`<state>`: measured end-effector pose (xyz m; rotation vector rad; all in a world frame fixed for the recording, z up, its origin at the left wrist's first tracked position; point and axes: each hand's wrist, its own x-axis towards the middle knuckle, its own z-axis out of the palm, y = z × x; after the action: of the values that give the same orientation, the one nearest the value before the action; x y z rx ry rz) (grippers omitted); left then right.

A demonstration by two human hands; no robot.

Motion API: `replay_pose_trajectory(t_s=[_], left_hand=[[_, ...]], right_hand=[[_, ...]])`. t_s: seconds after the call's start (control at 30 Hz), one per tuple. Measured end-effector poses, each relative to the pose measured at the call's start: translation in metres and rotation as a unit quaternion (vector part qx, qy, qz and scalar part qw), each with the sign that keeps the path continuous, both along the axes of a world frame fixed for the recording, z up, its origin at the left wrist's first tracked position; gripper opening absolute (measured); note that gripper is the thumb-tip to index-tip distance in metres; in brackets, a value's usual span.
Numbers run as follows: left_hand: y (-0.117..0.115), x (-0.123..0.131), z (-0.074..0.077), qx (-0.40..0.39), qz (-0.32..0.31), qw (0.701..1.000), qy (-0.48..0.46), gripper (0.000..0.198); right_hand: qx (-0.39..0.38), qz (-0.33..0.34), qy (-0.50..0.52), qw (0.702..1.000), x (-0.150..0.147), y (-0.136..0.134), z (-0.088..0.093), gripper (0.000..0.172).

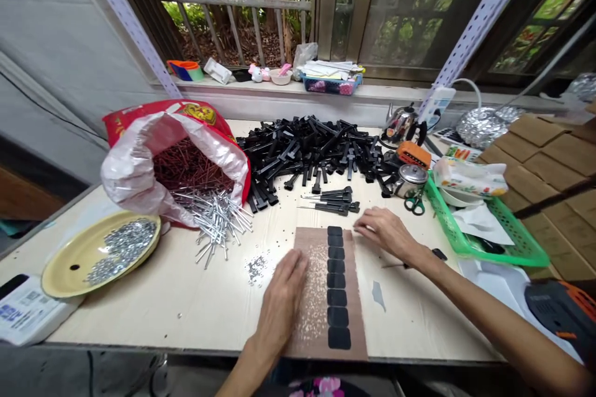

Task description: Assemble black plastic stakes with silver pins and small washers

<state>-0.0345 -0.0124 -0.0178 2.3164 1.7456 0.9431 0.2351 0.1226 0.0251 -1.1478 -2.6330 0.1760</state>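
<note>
A brown board [313, 338] with pale specks lies at the table's front edge. Down its right side runs a column of several black rounded-square pads [336, 298]. My left hand [282, 298] rests on the board's left edge, fingers bent and lying against it. At the board's upper right corner is my right hand [384, 232], its fingers reaching left with a gap between thumb and fingertips and nothing visible in them. Several black plastic pieces with thin metal rods [333, 201] lie just beyond the board. Small metal bits [256, 268] are scattered left of my left hand.
A large heap of black plastic pieces [311, 149] spans the back. On the left, a red bag [177, 111] spills metal rods [221, 220] beside a yellow plate [60, 267]. A green basket [516, 254], scissors [414, 203], and stacked cardboard boxes [554, 180] occupy the right.
</note>
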Motion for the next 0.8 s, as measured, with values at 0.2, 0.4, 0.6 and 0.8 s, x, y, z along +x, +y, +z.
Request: replay_pose_trajectory(t_s=[0.2, 0.4, 0.6, 0.8], left_hand=[[0.010, -0.071, 0.026, 0.004, 0.186, 0.982, 0.030, 0.027], [0.010, -0.087, 0.020, -0.040, 0.145, 0.987, 0.062, 0.028], [0.030, -0.058, 0.019, -0.083, 0.126, 0.977, 0.151, 0.027], [0.039, -0.053, 0.018, -0.119, 0.129, 0.978, 0.112, 0.019]], right_hand=[[0.106, 0.050, -0.033, 0.993, -0.103, 0.057, -0.028, 0.021], [0.125, 0.078, -0.075, 0.986, -0.126, 0.071, -0.047, 0.025], [0.159, 0.046, 0.031, 0.986, -0.118, 0.051, -0.015, 0.029], [0.031, 0.061, 0.182, 0.981, -0.118, 0.018, 0.008, 0.028]])
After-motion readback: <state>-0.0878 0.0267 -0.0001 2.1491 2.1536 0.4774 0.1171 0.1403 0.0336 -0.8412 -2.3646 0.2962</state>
